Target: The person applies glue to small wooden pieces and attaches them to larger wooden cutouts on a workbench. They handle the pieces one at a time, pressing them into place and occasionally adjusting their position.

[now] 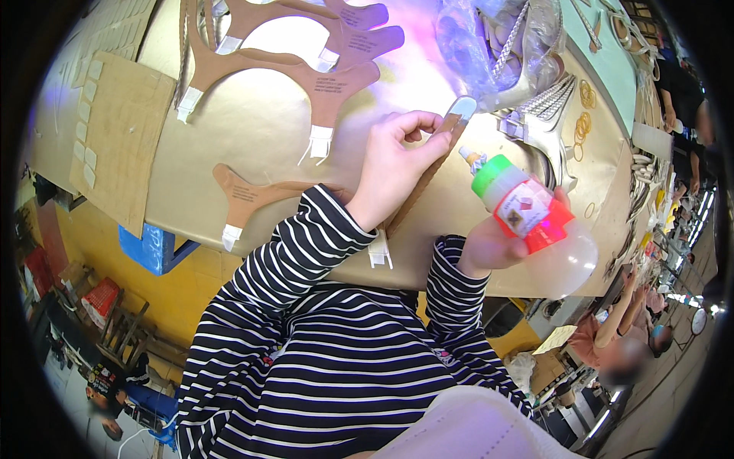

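My left hand (391,170) pinches a brown leather strap (419,195) between thumb and fingers, near its rounded end with a pale tip. The strap slants down toward the table's near edge, where a white tab (378,251) hangs. In my right hand (491,246) is a clear squeeze bottle (575,264) with a green collar and a red and white label. Its narrow nozzle (466,153) points up and left, close to the strap but apart from it. A brown forked leather piece (243,197) with a white tab lies left of my left wrist.
More forked brown pieces (329,86) lie at the far left. Beside them is a cardboard sheet (122,130) with pale patches. A clear plastic bag (466,42), silver braided straps (547,99) and rubber bands (582,126) are at the far right. Other people stand beyond the table.
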A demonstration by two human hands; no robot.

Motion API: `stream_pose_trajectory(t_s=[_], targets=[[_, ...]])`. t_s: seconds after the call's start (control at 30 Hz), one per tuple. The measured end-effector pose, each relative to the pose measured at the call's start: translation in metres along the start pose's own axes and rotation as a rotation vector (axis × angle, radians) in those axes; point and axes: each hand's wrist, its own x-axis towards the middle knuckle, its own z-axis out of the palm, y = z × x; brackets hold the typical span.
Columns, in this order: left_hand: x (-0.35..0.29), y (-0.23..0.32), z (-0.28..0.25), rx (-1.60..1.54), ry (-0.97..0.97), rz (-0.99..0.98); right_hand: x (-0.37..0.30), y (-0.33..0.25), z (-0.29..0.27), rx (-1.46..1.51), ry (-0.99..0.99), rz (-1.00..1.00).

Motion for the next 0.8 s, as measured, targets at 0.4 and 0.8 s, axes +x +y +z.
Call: stream_pose_trajectory(t_s=[0.4,0.8], targets=[[-0.004,0.006,0.006,0.123,0.095,0.147,0.0,0.012,-0.037,-0.334,-0.496,-0.225],[-0.002,0.0,0.005,0.103,0.085,0.171,0.005,0.004,-0.038,-0.513,-0.581,-0.256]])
